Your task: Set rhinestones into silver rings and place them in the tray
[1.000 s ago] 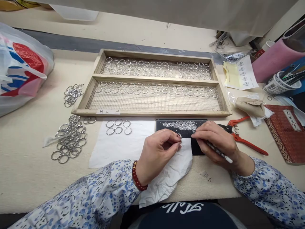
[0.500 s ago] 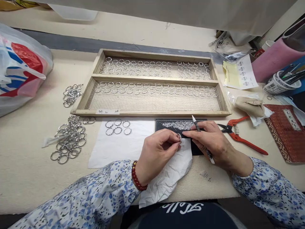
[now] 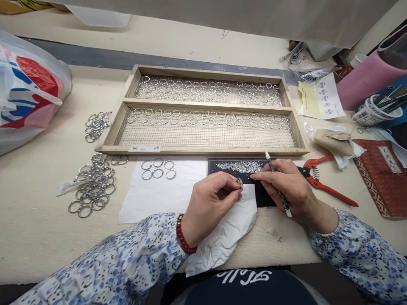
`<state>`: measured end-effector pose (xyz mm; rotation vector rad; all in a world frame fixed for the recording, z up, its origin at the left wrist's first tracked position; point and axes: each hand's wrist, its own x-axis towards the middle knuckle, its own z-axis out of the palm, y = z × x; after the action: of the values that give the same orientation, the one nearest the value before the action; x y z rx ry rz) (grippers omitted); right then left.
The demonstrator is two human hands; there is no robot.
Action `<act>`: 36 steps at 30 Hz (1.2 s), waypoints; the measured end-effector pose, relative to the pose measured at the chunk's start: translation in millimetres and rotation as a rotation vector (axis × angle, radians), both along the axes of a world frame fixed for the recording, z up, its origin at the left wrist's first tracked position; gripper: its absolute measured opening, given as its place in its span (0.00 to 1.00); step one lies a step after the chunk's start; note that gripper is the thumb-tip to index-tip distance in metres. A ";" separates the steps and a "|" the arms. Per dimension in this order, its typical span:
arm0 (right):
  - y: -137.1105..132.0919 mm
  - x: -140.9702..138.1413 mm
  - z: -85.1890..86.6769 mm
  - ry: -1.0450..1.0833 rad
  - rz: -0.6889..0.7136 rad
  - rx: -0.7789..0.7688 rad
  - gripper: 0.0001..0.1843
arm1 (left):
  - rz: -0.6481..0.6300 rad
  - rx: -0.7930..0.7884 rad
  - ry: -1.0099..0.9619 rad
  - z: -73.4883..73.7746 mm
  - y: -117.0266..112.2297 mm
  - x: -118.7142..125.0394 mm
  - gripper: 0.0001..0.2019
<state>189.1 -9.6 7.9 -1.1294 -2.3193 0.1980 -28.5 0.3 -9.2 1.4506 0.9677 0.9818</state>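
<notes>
Between thumb and fingertips my left hand pinches a small silver ring, mostly covered by the fingers. My right hand holds a pen-like stick with a pale tip, resting across the hand and pointing away from me. Its index fingertip is over a black ridged tray, where tiny shiny stones lie scattered. A crumpled white tissue lies under the left hand and over part of the tray. Several silver rings sit in two rows on white paper.
A wooden frame with mesh holds rows of silver rings behind my hands. Heaped rings lie at left, beside a plastic bag. Orange-handled cutters, a red booklet and a cup of tools are at right.
My right hand has shifted slightly to the right with the pen-like stick, its index fingertip moving away from the ring. My left hand keeps its pinch in nearly the same place.
</notes>
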 end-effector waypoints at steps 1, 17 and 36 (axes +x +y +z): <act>0.0 0.0 0.0 0.004 0.000 -0.003 0.13 | -0.001 0.001 0.001 -0.1 0.0 0.0 0.05; -0.3 0.1 -1.9 -0.037 -0.012 0.028 0.11 | -0.002 0.020 0.010 -1.2 0.4 -0.3 0.04; -3.5 1.0 3.5 0.088 -0.026 -0.030 0.12 | 0.001 0.026 0.015 -1.2 0.2 -0.5 0.04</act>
<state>190.1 -13.1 11.4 -1.1416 -2.2300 0.2680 -29.0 0.5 -10.3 1.4812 0.9695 0.9884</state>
